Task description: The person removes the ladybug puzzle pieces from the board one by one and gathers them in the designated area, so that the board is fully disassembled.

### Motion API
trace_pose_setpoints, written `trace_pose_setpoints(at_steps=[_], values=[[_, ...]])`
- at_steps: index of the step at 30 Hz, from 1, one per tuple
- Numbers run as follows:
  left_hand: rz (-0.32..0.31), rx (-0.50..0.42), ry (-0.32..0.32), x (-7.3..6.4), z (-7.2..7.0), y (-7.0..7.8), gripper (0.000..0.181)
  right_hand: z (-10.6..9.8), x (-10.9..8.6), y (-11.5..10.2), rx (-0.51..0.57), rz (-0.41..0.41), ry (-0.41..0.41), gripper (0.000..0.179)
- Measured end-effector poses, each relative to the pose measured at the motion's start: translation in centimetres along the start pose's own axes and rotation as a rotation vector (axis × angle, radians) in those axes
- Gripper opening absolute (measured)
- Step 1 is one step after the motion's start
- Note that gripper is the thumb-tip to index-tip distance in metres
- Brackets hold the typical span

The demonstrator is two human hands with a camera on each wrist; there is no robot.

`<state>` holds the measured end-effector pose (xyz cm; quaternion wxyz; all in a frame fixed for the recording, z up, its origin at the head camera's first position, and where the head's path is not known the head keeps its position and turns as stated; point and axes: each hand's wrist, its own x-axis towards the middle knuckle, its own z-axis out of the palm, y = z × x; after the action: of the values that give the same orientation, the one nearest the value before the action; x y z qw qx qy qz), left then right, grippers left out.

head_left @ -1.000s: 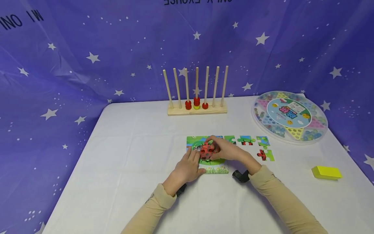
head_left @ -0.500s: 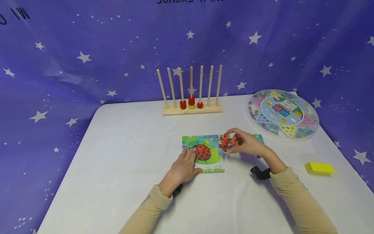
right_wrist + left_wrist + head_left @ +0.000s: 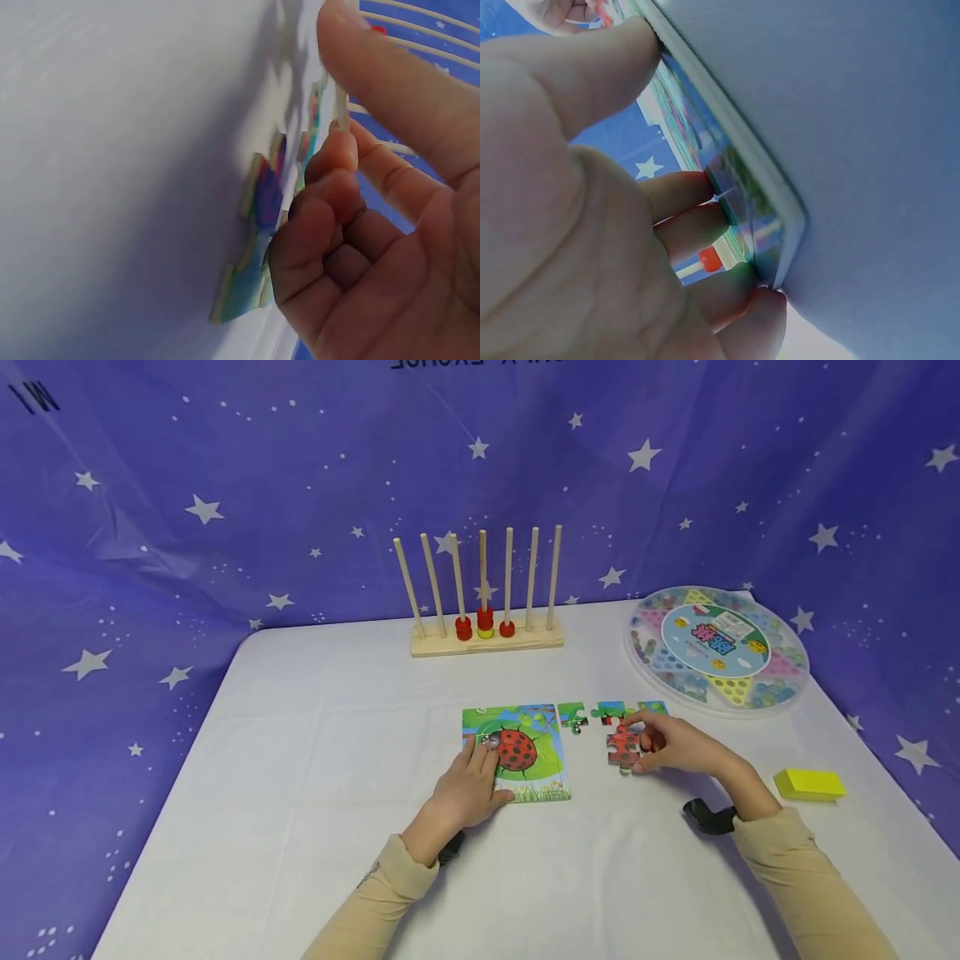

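A square ladybug puzzle board (image 3: 551, 766) lies on the white table. My left hand (image 3: 467, 787) rests on its lower left part, fingers laid over the picture. In the left wrist view, the fingertips and thumb touch the board's edge (image 3: 739, 135). My right hand (image 3: 681, 745) pinches a red, black-spotted puzzle piece (image 3: 622, 749) between thumb and fingers, to the right of the board. Just behind the piece lie a green corner piece (image 3: 572, 714) and a blue and green edge piece (image 3: 610, 710). My right hand partly hides other loose pieces (image 3: 262, 195).
At the back stands a wooden peg rack (image 3: 487, 645) with red and yellow beads. A round clear-lidded marble game box (image 3: 716, 652) lies at the back right. To the right of my right hand is a yellow block (image 3: 810, 785). A purple starry cloth (image 3: 300, 485) hangs behind the table.
My right hand has lifted the spotted puzzle piece off the board and carried it right to beside the loose pieces. The left hand stays on the board. The head view has shifted slightly.
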<state>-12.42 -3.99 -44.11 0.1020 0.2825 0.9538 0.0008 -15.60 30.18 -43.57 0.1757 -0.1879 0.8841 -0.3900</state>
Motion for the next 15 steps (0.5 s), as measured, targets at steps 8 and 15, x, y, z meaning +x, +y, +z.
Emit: trace_pose_setpoints(at_steps=[8, 15], values=[[0.009, 0.015, 0.007, -0.1, 0.1, -0.1, 0.067, 0.3, 0.2, -0.2, -0.028, 0.028, -0.044, 0.058], [-0.011, 0.024, -0.011, -0.5, -0.4, 0.0, 0.068, 0.3, 0.9, -1.8, -0.116, 0.029, -0.044, 0.061]])
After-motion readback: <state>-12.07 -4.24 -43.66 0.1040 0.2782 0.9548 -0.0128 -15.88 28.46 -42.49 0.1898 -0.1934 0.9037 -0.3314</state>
